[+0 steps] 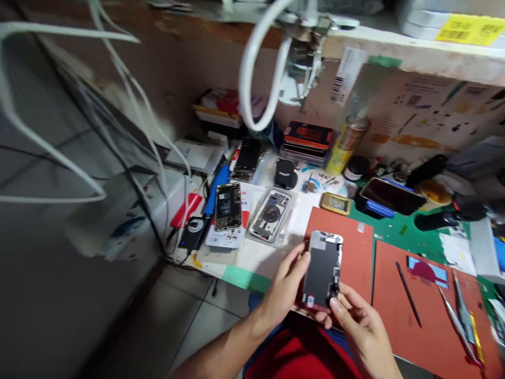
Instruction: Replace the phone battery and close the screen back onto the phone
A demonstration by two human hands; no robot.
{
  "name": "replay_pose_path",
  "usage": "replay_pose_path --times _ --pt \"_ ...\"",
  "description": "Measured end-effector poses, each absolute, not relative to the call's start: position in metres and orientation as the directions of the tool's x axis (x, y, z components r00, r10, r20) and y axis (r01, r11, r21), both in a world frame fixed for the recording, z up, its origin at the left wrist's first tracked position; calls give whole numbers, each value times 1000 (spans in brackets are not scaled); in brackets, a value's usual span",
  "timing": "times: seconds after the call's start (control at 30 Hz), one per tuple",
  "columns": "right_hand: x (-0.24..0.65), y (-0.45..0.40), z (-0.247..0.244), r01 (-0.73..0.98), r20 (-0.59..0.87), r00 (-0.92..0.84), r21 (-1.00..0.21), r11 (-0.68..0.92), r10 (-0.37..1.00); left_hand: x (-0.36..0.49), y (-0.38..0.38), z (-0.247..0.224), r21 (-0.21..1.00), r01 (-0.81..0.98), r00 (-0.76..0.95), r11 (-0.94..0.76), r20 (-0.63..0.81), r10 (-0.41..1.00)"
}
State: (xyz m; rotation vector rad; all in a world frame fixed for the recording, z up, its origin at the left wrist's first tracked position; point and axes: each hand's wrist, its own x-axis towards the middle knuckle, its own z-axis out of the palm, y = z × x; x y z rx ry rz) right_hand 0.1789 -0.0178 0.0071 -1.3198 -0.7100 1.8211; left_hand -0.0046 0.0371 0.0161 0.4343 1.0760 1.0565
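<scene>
Between my hands, over the near edge of a red-brown mat [358, 231], is a phone screen part [320, 268] with its dark back facing up and silvery pieces along its top and right side. My left hand [284, 281] grips its left edge, thumb and fingers closed on it. At the lower right corner, my right hand [357, 318] pinches the same part, its thumb near a small black piece. Left of them, an open phone housing [271, 215] lies in a clear tray, and a phone with its battery exposed [229, 206] rests on a white and red card.
On the right mat [394, 316] lie a black stick [408, 295], tweezers [457, 321] and a small shiny strip [427, 271]. A propped phone [392, 196], a spray can [349, 139] and a gold tin [335, 203] stand behind. White cables [150, 105] hang at left.
</scene>
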Motion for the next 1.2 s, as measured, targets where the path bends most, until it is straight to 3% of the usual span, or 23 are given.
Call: replay_pose_path --times 0.1,0.2,0.23,0.27,0.33,0.4,0.63,0.83,1.2 --pt "185 -17 -4 -255 -558 -109 -784 -566 822 -35 35 29 916 -231 -254 329 -383 888" --pt "191 -17 -14 -231 -569 -81 -788 -570 818 -76 47 46 963 79 -542 257 -175 822" --pt "191 -17 -15 -226 -576 -78 -785 -577 814 -88 54 51 878 379 -610 291 1 792" --pt "190 -17 -15 -222 -584 -78 -780 -586 808 -99 63 55 717 603 -611 351 131 781" --pt "186 -14 -13 -227 -599 -82 -767 -600 797 -114 83 59 401 785 -576 473 191 795" --pt "178 -8 -8 -235 -588 -89 -772 -591 804 -120 102 59 242 812 -573 530 164 803" --pt "151 35 -1 -253 -467 -112 -840 -480 877 -116 133 49 191 811 -580 553 135 804" --pt "146 57 1 -286 -428 -131 -847 -447 894 -122 141 48 192 819 -567 541 124 814" --pt "167 146 -16 -347 -364 82 -883 -316 928 -133 147 46 305 802 -562 513 92 822"
